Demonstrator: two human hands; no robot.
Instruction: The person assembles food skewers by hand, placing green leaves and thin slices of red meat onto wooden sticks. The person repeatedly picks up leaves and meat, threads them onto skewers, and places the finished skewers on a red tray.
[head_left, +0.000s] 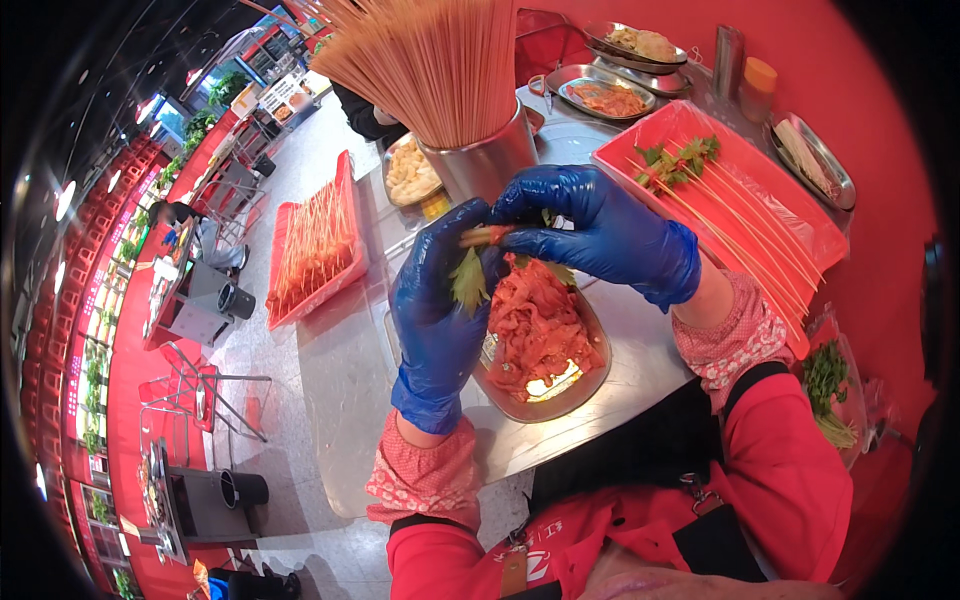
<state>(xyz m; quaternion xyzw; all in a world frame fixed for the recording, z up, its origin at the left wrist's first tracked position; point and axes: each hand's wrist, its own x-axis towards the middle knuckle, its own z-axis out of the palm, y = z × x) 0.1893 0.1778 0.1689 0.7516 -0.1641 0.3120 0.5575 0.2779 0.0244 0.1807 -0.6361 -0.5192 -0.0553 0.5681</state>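
Both hands wear blue disposable gloves and meet above a metal tray (517, 409) of sliced red marinated meat (540, 322). My left hand (442, 307) holds a sprig of leafy green herb (470, 279), its leaves hanging by the palm. My right hand (592, 225) pinches a strip of meat (498, 234) wrapped around the herb stems, between the two hands. More green leaf shows behind the right fingers. Just beyond the hands stands a steel canister (487, 161) packed with bamboo skewers (442, 75). To the right, a red tray (757, 187) holds skewers with leafy green ends.
A red tray (352, 225) of loaded skewers lies at the left. Peeled garlic-like pieces (410, 172) fill a dish by the canister. Scissors (541, 88), metal plates of food (609, 97) and an orange-lidded jar (758, 86) stand farther back. Bagged greens (829, 382) are at the right.
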